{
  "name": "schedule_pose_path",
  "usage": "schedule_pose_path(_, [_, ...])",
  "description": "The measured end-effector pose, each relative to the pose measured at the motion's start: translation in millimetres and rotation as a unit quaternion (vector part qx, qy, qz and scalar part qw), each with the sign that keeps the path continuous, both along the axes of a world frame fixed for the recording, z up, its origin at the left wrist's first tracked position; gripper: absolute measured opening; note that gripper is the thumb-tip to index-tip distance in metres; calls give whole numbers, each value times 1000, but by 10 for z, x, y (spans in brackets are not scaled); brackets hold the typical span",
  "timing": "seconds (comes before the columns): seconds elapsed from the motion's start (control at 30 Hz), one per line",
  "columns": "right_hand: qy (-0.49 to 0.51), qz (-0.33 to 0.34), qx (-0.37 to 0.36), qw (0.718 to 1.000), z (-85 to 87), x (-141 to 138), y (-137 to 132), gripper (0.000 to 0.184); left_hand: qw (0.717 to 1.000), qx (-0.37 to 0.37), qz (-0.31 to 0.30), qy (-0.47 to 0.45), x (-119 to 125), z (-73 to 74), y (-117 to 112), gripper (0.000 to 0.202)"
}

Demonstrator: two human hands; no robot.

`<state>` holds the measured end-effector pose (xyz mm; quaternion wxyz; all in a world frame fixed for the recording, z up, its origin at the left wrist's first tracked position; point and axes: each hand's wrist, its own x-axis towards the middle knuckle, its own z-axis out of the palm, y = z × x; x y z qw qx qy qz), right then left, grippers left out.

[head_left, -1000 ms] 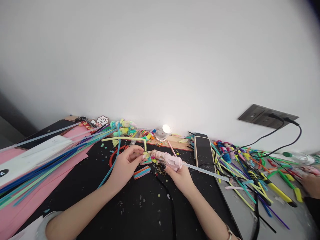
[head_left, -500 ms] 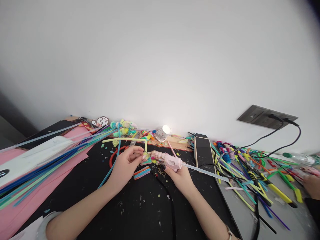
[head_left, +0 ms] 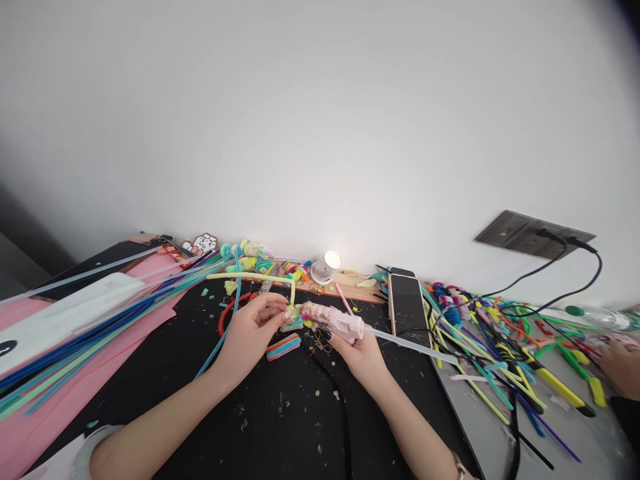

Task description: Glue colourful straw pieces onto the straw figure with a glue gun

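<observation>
My left hand (head_left: 257, 327) pinches a bent yellow pipe cleaner (head_left: 253, 275) near its lower end. In my right hand (head_left: 363, 357) is a pink hot glue gun (head_left: 345, 324), its nozzle pointing left at my left fingertips. A long translucent glue stick (head_left: 413, 345) sticks out of its back. What the nozzle touches is too small to make out. Just under my left fingers lies a small teal piece (head_left: 293, 324). Close by on the black mat (head_left: 280, 420) rests a striped bundle of orange, blue and pink pipe cleaner pieces (head_left: 283, 347).
Long pipe cleaners (head_left: 125, 330) and a white case (head_left: 70, 320) lie at left. A paper cup (head_left: 326, 267) stands by the wall. A phone (head_left: 407, 303), yellow-handled pliers (head_left: 555, 387) and a water bottle (head_left: 600, 317) are at right, near another person's hand (head_left: 620, 367). A black cable (head_left: 343, 413) crosses the mat.
Both my hands stay almost still, with the glue gun nozzle held at my left fingertips. The yellow pipe cleaner shifts very slightly. The other person's hand at right moves a little left.
</observation>
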<state>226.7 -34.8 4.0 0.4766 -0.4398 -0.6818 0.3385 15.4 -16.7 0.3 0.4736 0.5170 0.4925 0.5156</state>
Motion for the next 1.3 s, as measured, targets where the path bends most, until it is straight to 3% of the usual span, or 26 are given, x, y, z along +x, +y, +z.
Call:
schedule_pose_path(0.47, [1,33,0,999,15,26,-3,37,1000,5,18,-9,-37,-29,21,27])
schedule_pose_path(0.8, [12,49,12,999,36,19,2,38,999,2,43,-10,-21,57,14,27])
schedule_pose_path(1.03, [-27,26,0,999,37,23,-3,38,999,12,43,-11,-63,-5,31,22])
schedule_pose_path(1.3, [2,-20,-14,1000,-19,52,25,28,1000,23,11,18,-43,-21,29,16])
